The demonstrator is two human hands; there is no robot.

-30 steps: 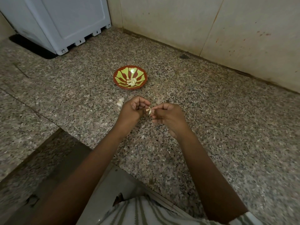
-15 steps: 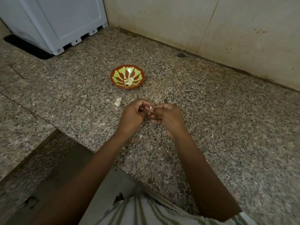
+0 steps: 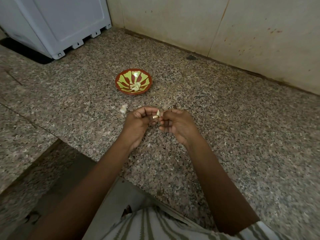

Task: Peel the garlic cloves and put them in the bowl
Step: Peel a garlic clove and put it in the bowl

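Over granite floor [image 3: 242, 135], left hand [image 3: 138, 126] and right hand [image 3: 179, 126] pinch one garlic clove [image 3: 158, 113]; bowl [image 3: 123, 80] lies beyond, apart.

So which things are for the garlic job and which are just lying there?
For the job: left hand, right hand, clove pinched between them, bowl, peeled cloves inside it, garlic piece on the floor.
Just lying about: white appliance, dark speck by the wall.
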